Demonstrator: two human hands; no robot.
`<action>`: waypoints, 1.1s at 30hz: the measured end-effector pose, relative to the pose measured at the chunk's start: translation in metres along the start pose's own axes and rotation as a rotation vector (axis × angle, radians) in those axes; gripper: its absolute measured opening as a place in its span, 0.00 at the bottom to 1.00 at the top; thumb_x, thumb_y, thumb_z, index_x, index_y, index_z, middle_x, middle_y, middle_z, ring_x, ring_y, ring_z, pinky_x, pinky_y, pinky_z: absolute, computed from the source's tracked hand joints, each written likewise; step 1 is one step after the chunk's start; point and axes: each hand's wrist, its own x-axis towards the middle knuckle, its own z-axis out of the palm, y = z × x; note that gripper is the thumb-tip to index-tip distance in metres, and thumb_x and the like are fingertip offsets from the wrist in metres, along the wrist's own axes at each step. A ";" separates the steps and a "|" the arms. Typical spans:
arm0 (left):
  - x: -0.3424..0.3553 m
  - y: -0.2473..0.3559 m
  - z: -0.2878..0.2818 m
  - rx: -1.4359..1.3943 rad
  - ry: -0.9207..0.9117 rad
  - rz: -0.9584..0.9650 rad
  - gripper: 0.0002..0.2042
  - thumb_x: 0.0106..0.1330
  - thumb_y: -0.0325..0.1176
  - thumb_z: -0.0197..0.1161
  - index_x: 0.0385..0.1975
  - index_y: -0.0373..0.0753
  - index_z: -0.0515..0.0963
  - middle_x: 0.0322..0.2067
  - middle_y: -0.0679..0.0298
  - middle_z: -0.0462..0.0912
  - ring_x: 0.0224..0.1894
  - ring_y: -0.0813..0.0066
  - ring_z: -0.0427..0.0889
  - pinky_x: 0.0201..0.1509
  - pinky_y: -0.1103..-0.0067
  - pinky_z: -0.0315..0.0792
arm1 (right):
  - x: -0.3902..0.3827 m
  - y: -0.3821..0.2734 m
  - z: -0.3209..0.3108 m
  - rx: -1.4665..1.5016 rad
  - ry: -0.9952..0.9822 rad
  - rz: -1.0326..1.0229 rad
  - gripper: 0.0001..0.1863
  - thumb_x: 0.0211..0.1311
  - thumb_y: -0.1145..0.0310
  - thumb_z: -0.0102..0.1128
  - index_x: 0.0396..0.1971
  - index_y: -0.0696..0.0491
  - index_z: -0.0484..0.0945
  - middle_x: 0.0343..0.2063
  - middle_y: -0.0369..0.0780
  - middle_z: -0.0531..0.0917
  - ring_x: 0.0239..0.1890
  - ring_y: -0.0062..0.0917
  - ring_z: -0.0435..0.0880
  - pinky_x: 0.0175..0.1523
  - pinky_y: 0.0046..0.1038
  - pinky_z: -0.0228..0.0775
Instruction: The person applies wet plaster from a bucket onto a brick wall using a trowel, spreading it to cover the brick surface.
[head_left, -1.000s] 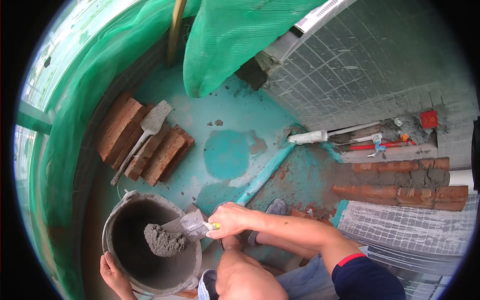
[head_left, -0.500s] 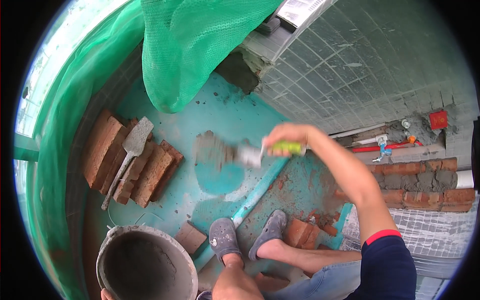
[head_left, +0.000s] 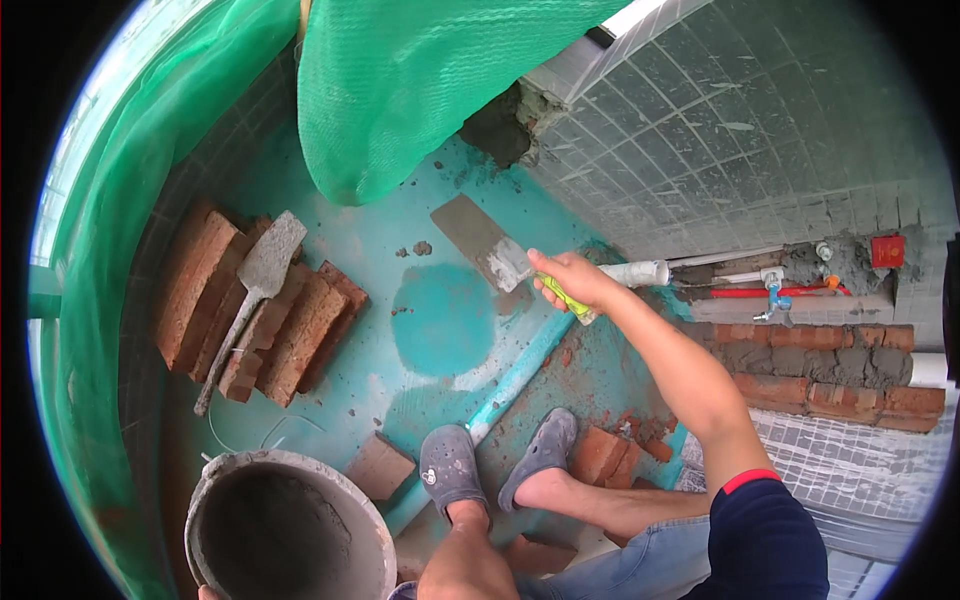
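Note:
My right hand (head_left: 572,280) is closed round the yellow-green handle of a plastering trowel (head_left: 468,230). The trowel's long rectangular blade points up and left over the teal floor, with a thin grey film of mortar on it. At the lower left stands a bucket (head_left: 365,545) with grey mortar (head_left: 270,540) inside. Only a sliver of my left hand (head_left: 207,593) shows at the bucket's outer side, by the picture's lower edge. It appears to hold the bucket; most of its fingers are out of sight.
A long-handled metal scoop (head_left: 265,265) lies across stacked red bricks (head_left: 205,290) at left. Green netting (head_left: 390,100) hangs at the top. A white pipe (head_left: 520,385) crosses the floor near my shoes. Right, a brick-and-mortar course (head_left: 830,365) runs below a blue tap (head_left: 773,300).
The trowel has swung up and its blade, blurred before, is now sharp. The clump of mortar seen at its end no longer shows there. My left hand stays by the bucket.

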 end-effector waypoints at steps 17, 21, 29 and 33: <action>-0.005 0.034 0.026 -0.271 -0.040 -0.072 0.18 0.71 0.37 0.54 0.18 0.37 0.64 0.16 0.76 0.58 0.22 0.87 0.54 0.23 0.84 0.52 | -0.116 0.002 0.352 -1.037 -0.180 -0.834 0.17 0.53 0.55 0.59 0.28 0.56 0.79 0.25 0.45 0.82 0.29 0.36 0.83 0.38 0.36 0.75; -0.008 0.057 0.039 -0.207 -0.040 -0.005 0.19 0.70 0.37 0.55 0.18 0.34 0.63 0.16 0.72 0.56 0.22 0.84 0.53 0.22 0.82 0.52 | -0.088 0.005 0.408 -1.160 -0.103 -0.973 0.10 0.46 0.64 0.58 0.17 0.56 0.79 0.17 0.43 0.80 0.23 0.31 0.83 0.29 0.34 0.75; -0.005 0.054 0.037 -0.125 -0.049 -0.023 0.20 0.70 0.36 0.55 0.18 0.35 0.60 0.14 0.69 0.55 0.21 0.83 0.52 0.21 0.80 0.50 | -0.071 -0.004 0.411 -1.089 -0.528 -0.622 0.18 0.49 0.58 0.51 0.23 0.56 0.84 0.26 0.49 0.83 0.34 0.40 0.84 0.43 0.34 0.74; 0.011 0.058 0.046 -0.225 -0.096 0.021 0.18 0.70 0.32 0.54 0.17 0.36 0.59 0.16 0.74 0.55 0.22 0.86 0.52 0.22 0.82 0.50 | -0.061 -0.006 0.367 -0.988 -0.532 -0.564 0.25 0.49 0.49 0.52 0.24 0.60 0.83 0.26 0.51 0.83 0.34 0.43 0.83 0.43 0.39 0.75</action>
